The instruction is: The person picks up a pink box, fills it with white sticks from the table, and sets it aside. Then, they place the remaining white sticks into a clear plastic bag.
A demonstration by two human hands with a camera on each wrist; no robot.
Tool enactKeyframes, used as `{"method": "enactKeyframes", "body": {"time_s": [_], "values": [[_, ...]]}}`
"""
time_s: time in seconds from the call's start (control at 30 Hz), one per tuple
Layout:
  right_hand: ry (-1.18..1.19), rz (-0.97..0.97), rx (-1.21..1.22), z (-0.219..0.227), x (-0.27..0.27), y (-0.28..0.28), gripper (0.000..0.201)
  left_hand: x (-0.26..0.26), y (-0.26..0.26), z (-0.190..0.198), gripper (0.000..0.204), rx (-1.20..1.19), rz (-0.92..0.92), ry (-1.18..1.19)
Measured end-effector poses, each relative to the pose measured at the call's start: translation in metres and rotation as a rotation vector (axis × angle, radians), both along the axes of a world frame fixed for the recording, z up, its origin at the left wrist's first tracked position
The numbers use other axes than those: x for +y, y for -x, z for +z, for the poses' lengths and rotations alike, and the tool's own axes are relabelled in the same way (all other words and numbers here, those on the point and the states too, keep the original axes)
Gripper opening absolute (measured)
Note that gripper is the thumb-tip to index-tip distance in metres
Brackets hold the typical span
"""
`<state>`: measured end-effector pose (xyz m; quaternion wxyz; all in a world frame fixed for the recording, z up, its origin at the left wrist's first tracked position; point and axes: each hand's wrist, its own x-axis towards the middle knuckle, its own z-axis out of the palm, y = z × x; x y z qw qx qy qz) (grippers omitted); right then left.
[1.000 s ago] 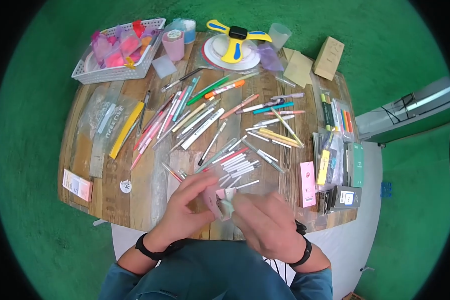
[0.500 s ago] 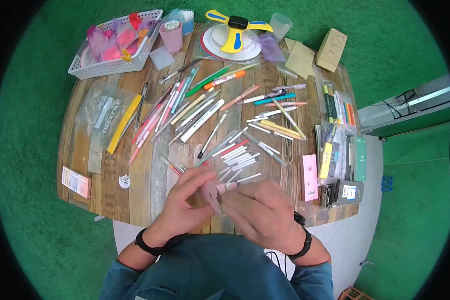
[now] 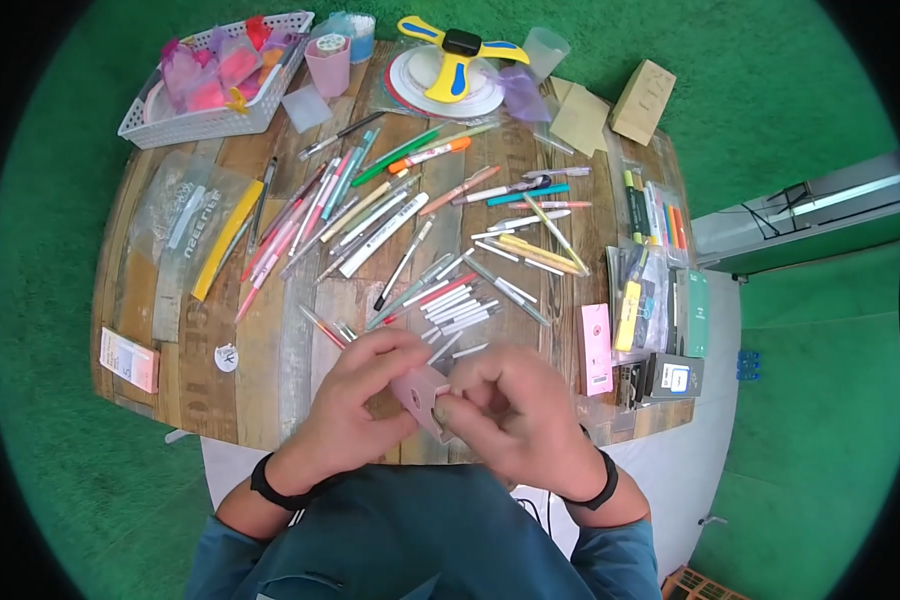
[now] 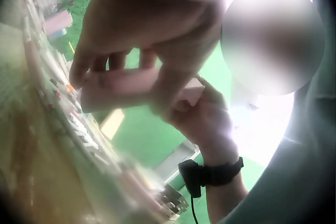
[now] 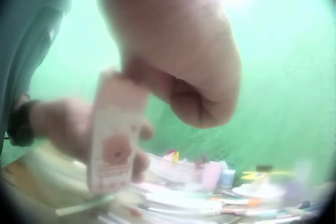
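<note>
A small pink box (image 3: 420,388) with a printed design is held in my left hand (image 3: 355,410), close over the near edge of the table. The thumb and fingers grip its sides. At the end nearest my right hand (image 3: 515,415), the thumb and curled index finger pinch the box's edge. From the right wrist, the box's broad printed face (image 5: 116,148) shows, with the fingertips at its top end. The left wrist view has the same box (image 4: 118,90) lying between thumb and fingers. What is inside it is hidden.
Many pens and white sticks (image 3: 460,305) lie spread over the wooden table. A similar pink box (image 3: 596,350) and a dark box (image 3: 673,378) sit at right. Another small box (image 3: 128,360) lies at left. Behind are a white basket (image 3: 205,125), a pink cup (image 3: 328,68) and a yellow-blue three-armed object (image 3: 460,45).
Earlier, the box's end had loose flaps and something pale greenish showed at the right fingers. Now that end looks flatter, and the right thumb and index finger pinch its edge.
</note>
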<state>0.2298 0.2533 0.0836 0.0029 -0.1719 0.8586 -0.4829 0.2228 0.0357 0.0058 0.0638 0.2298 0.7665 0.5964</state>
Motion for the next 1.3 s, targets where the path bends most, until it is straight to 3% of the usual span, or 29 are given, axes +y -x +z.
{"method": "enactKeyframes", "body": {"time_s": [0.03, 0.1, 0.17, 0.27, 0.4, 0.5, 0.63, 0.73, 0.83, 0.9, 0.93, 1.0, 1.1, 1.23, 1.3], "values": [[0.086, -0.057, -0.190, 0.004, 0.001, -0.001, 0.017, -0.002, 0.004, 0.001, 0.070, 0.002, -0.008, 0.007], [0.065, -0.128, -0.089, 0.008, 0.021, 0.002, 0.016, -0.008, 0.011, -0.004, 0.070, -0.002, -0.022, 0.000], [0.054, -0.175, 0.016, 0.004, 0.041, 0.011, 0.016, -0.021, 0.020, -0.008, 0.074, -0.309, 0.220, -0.337], [-0.412, -0.016, 0.172, -0.041, 0.059, 0.020, 0.015, -0.032, 0.030, 0.012, 0.077, -0.386, 0.360, -0.527], [-0.544, 0.111, 0.249, -0.086, 0.049, 0.024, 0.010, -0.037, 0.029, 0.002, 0.078, -0.266, 0.343, -0.465], [-0.723, 0.217, 0.154, -0.091, 0.048, 0.030, 0.006, -0.035, 0.021, -0.004, 0.078, -0.262, 0.328, -0.410], [-0.719, 0.220, 0.173, -0.089, 0.046, 0.036, 0.010, -0.032, 0.014, -0.002, 0.074, -0.340, 0.338, -0.438], [-0.854, 0.257, 0.193, -0.082, 0.049, 0.039, 0.011, -0.033, 0.011, 0.000, 0.072, -0.344, 0.339, -0.409], [-0.790, 0.203, 0.032, -0.062, 0.060, 0.033, 0.011, -0.039, 0.009, -0.007, 0.070, -0.330, 0.326, -0.325], [-0.569, 0.113, -0.045, -0.043, 0.072, 0.024, 0.006, -0.039, 0.009, -0.008, 0.070, -0.320, 0.317, -0.263], [-0.567, 0.113, -0.047, -0.037, 0.076, 0.021, 0.006, -0.036, 0.009, -0.007, 0.069, -0.217, 0.312, -0.161], [-0.282, -0.026, 0.129, -0.027, 0.083, 0.012, 0.010, -0.029, 0.008, -0.003, 0.067, -0.120, 0.303, -0.055], [-0.242, -0.077, 0.065, 0.008, 0.082, -0.010, 0.017, -0.015, 0.001, 0.005, 0.065, 0.058, 0.225, 0.126], [0.007, -0.077, 0.113, 0.008, 0.072, -0.040, 0.010, -0.003, -0.008, 0.008, 0.062, 0.090, 0.078, 0.206], [0.105, 0.056, 0.187, 0.008, 0.065, -0.045, 0.015, -0.001, -0.014, 0.011, 0.062, 0.044, -0.003, 0.198]]}}
